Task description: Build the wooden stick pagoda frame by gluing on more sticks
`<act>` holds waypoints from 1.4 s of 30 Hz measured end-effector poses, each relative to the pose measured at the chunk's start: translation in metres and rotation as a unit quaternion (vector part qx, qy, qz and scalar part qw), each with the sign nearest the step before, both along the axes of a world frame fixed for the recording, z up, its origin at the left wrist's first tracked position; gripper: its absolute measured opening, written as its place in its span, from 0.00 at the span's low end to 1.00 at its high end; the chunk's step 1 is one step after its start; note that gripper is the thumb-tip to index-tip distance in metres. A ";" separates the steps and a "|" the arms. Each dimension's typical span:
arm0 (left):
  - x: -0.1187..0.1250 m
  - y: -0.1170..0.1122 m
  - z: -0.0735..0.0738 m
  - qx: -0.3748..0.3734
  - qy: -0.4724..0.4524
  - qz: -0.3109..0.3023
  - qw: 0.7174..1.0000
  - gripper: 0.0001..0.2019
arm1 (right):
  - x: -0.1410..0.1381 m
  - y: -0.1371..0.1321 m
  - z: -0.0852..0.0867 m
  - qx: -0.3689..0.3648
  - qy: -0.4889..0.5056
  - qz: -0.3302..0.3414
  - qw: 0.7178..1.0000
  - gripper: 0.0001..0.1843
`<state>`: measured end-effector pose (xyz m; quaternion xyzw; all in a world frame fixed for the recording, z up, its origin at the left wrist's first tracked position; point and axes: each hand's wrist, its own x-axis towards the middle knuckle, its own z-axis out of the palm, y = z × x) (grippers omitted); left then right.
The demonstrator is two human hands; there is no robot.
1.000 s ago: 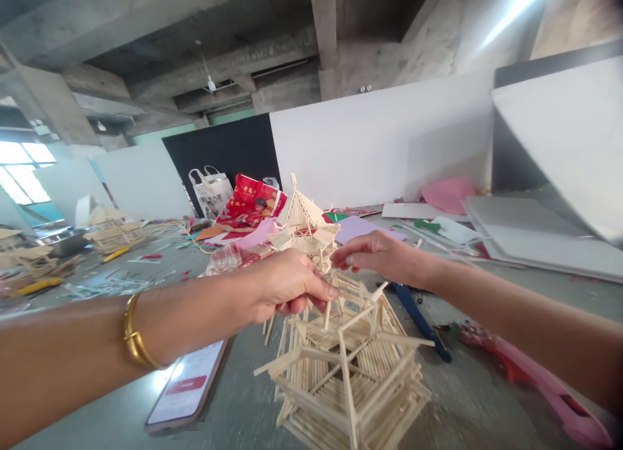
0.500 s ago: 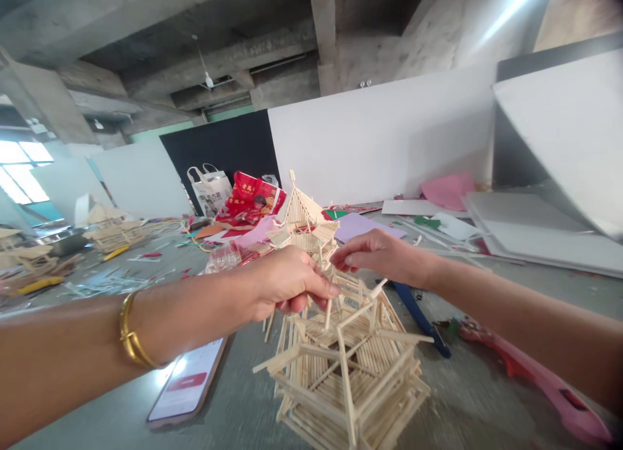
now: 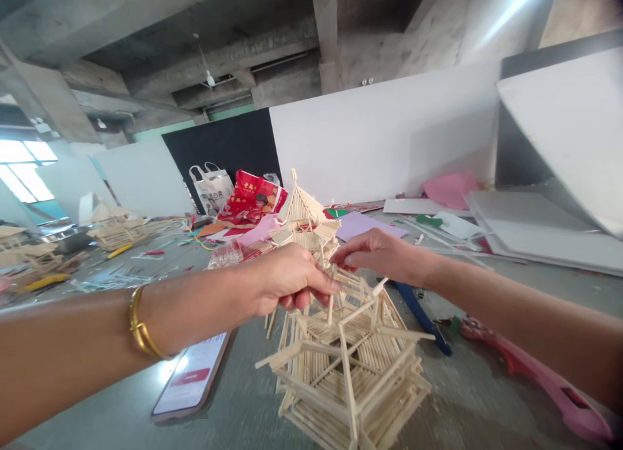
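In the middle of the table stands a model building made of thin wooden sticks (image 3: 350, 385), its near tier an open frame over a stick floor. Over its far side, my left hand (image 3: 296, 278) pinches the top of a short wooden stick (image 3: 330, 310). My right hand (image 3: 365, 250) is beside it, fingers bent together close to the frame; what its fingertips hold, if anything, is hidden. Just behind both hands rises a stick section with a pointed roof (image 3: 302, 206). A lit phone (image 3: 187, 378) lies under my left forearm.
Right of the model lie a dark blue handled tool (image 3: 423, 317) and a pink handled tool (image 3: 540, 378). Farther back are a red bag (image 3: 253, 200), a white bag (image 3: 213, 190) and stacked boards (image 3: 545, 232). Other stick models (image 3: 117, 229) and yellow-handled tools (image 3: 46, 282) are at left.
Both hands keep nearly the same position on the model. My left forearm has shifted slightly to the right, and the whole view has moved a little.
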<state>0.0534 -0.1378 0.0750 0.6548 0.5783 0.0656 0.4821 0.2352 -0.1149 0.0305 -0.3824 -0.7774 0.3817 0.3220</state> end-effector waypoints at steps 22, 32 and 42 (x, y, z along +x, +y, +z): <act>0.005 -0.003 0.000 -0.013 -0.016 0.020 1.000 0.10 | 0.000 0.003 -0.003 0.006 0.007 0.011 1.000 0.12; 0.005 -0.003 -0.002 -0.012 -0.024 0.016 1.000 0.09 | 0.000 0.002 -0.003 0.004 -0.001 0.005 1.000 0.11; 0.007 -0.005 0.001 -0.013 -0.013 0.025 1.000 0.09 | 0.001 0.002 -0.004 0.014 -0.022 0.002 1.000 0.12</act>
